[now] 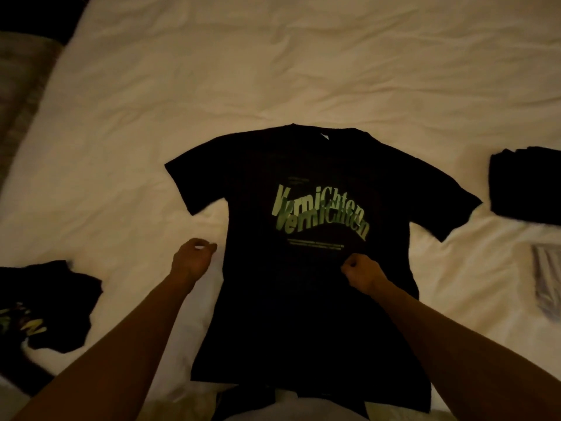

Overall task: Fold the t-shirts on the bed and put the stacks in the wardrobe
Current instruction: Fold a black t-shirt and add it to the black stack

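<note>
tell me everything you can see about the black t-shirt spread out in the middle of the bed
The black t-shirt lies flat, print side up, on the white bed sheet, collar away from the person, both short sleeves spread. Soft cloth, unfolded. Green curved doubled lettering crosses the chest, small lines beneath. The right hand rests curled on it under the print; the left hand is just beside its edge.
</note>
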`<state>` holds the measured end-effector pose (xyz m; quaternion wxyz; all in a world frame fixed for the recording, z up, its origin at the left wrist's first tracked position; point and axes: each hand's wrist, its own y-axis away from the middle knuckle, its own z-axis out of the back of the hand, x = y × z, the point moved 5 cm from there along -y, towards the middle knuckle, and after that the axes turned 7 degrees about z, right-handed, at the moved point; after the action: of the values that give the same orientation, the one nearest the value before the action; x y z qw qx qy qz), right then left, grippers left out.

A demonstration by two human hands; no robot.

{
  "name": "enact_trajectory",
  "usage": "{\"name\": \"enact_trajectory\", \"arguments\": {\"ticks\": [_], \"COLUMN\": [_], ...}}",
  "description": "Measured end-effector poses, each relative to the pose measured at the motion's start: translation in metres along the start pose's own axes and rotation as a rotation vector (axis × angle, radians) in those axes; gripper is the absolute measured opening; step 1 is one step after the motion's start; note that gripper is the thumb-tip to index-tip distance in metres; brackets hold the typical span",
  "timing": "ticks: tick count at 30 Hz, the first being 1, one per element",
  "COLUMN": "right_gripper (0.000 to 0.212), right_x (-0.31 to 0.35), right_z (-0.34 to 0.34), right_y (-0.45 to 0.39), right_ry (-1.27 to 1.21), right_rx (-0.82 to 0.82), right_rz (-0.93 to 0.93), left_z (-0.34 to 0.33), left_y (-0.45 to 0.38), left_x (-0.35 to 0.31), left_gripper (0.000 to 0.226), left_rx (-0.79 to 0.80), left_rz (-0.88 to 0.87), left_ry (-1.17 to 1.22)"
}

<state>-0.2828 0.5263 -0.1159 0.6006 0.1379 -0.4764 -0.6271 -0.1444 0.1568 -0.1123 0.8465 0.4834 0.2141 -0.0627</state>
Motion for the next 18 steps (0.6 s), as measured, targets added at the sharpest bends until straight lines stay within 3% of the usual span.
{"name": "enact_trajectory", "arguments": {"ticks": [4,6,9,14,18], "right_gripper": [0.01,0.01,0.012,0.019,0.018], "right_x": [0.063,0.109,0.179,0.264,0.304], "right_z": [-0.04,-0.063,-0.106,-0.171,-0.205], "right_y": [-0.02,-0.023,-0.035,-0.066,-0.077], "right_ry": [-0.158,-0.319,-0.549,-0.93,-1.243], "right_rx": [0.016,0.047,0.106,0.183,0.147], "right_rz": [0.016,0.023,-0.009,-0.186,-0.351], "left_z": [0.034,0.052,0.075,0.088,0.081], "left_y": [-0.051,-0.074,-0.116,-0.199,-0.205], "left_x": [-0.032,-0.058,-0.087,-0.105,-0.114], "left_gripper": [0.071,0.082,0.084,0.096,0.061], "left_rx": [-0.075,-0.156,-0.224,-0.156,-0.199], "left_rz": [-0.016,-0.036,-0.021,0.007,-0.093], "left_ry": [0.046,0.045,0.113,0.279,0.253]}}
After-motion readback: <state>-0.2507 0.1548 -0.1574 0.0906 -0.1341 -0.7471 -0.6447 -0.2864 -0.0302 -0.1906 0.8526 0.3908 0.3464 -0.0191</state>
